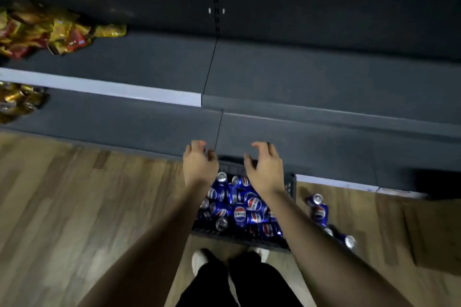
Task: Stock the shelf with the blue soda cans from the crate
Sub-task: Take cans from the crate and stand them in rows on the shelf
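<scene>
Dozens of blue soda cans (240,209) lie jumbled in the crate (290,185) at my feet. Both my left hand (199,166) and right hand (265,169) hover half-curled, empty. Cans look rigid, slick, probably weighty; I'd wrap around the mid-body.

Empty hands (199,162) (265,169) hover over can-filled crate (290,187).

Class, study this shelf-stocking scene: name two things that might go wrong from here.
1. Loose cans lie on the floor right of the crate, near the person's shoes: a likely trip or kick hazard.
2. The blue cans lie jumbled in the crate, so pulling one may shift others. Both hands are empty.
</scene>
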{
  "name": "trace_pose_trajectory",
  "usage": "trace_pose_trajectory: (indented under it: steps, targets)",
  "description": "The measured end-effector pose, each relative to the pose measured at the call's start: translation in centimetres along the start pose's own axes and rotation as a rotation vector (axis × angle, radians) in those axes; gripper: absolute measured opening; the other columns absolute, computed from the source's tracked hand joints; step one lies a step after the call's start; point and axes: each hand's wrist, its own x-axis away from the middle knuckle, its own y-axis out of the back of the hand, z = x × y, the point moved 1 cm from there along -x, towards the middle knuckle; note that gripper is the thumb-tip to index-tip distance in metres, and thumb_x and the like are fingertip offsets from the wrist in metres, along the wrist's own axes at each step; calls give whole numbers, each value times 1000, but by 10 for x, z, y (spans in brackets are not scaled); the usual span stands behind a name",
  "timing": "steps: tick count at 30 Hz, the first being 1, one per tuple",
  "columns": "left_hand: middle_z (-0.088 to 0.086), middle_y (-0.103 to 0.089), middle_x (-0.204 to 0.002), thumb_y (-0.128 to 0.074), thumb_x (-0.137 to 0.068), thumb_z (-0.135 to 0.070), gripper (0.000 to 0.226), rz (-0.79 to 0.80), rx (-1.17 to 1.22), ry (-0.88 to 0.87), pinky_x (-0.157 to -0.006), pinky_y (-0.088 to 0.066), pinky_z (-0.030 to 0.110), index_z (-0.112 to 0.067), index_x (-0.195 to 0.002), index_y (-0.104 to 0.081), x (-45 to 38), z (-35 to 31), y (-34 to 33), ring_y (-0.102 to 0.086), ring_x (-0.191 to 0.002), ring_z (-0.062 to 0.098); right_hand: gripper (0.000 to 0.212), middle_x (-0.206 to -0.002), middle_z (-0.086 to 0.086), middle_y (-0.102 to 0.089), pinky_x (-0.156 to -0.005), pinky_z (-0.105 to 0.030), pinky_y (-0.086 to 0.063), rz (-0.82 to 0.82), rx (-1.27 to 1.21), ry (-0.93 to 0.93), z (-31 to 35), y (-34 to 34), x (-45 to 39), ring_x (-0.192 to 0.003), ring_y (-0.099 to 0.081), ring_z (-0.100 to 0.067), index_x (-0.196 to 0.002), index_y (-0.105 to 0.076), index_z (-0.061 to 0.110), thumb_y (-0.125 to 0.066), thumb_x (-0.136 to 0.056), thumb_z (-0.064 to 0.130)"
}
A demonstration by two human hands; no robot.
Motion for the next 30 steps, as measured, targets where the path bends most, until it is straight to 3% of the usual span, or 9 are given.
trace_pose_trajectory:
  steps: [4, 10, 15, 26, 30]
  targets:
    - [20, -56, -112, -50, -89, -10, 23, 128, -126, 46, -78, -42, 38, -2, -111, -51, 4, 61, -22, -54, -100, 37, 38, -122, -14, -55, -91, -42, -45, 174, 68, -120, -44, -54, 30, -109, -54, -34, -123, -54, 9, -58, -90, 29]
    - [17, -49, -129, -51, -89, -13, 38, 335, -237, 194, -83, -42, 37, -6, -125, -43, 9, 148, -76, -52, -108, 37, 55, -129, -11, -55, -92, -39, -45, 425, 122, -350, -109, -128, 65, -114, -54, -34, -137, -39, 16, -58, -91, 38]
    - [19, -49, -131, -53, -89, -16, 49, 466, -298, 209, -90, -44, 42, -7, -134, -38, -3, 212, -135, -50, -114, 39, 74, -140, -15, -43, -98, -44, -45, 565, 182, -444, -168, -184, 74, -124, -47, -34, -143, -28, 13, -66, -85, 38]
    - [14, -41, -138, -57, -90, -11, 59, 605, -456, 118, -84, -40, 27, -12, -141, -30, -40, 335, -255, -46, -119, 27, 75, -145, -16, -33, -98, -40, -43, 676, 202, -564, -269, -316, 62, -127, -42, -33, -144, -24, 10, -66, -86, 34]
    - [13, -35, -144, -57, -89, -9, 67, 648, -581, 19, -92, -45, 33, -16, -145, -22, -59, 366, -291, -42, -125, 29, 80, -146, -17, -31, -101, -41, -43, 707, 201, -597, -292, -362, 55, -129, -40, -32, -147, -17, 8, -62, -89, 39]
